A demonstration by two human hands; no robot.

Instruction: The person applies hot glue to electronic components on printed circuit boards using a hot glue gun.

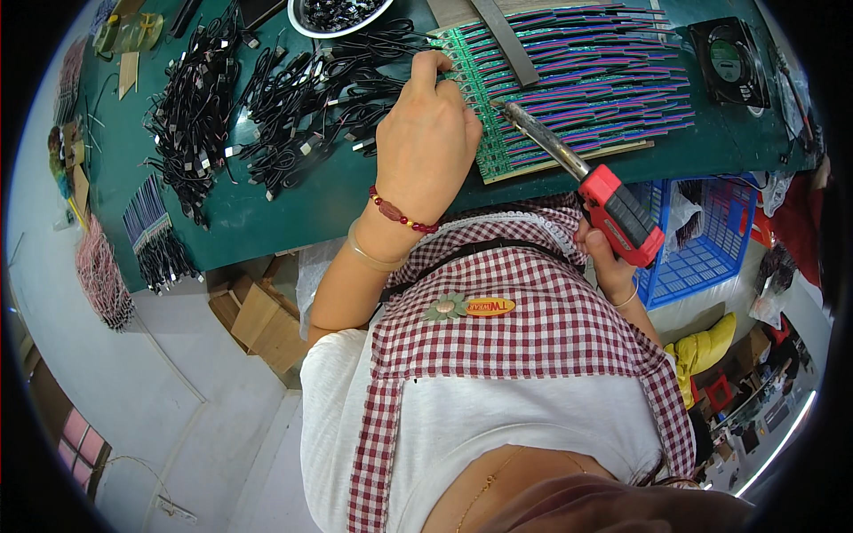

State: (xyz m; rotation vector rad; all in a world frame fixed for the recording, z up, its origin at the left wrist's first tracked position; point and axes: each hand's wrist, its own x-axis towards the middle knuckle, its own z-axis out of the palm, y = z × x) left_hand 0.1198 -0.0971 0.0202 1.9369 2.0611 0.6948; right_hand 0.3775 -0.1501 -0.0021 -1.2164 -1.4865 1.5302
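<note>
My left hand (426, 133) is closed in a pinch at the left edge of a green circuit board panel (484, 133). Whatever its fingertips hold is hidden behind the fingers. Black cables (346, 98) with metal plugs lie just left of this hand, their ends reaching the panel. Rows of dark, blue and pink ribbon wires (604, 80) run rightward from the panel. In my right hand (609, 262) is a red and black soldering iron (617, 213), gripped by its handle. Its tip points up and left, close to the panel's surface near my left fingers.
A grey metal bar (505, 40) lies across the panel. A white bowl (339, 27) of small dark parts stands at the back. More bundled cables (191, 115) lie left; a black fan (729, 62) sits right. Below the table's right edge is a blue crate (702, 240).
</note>
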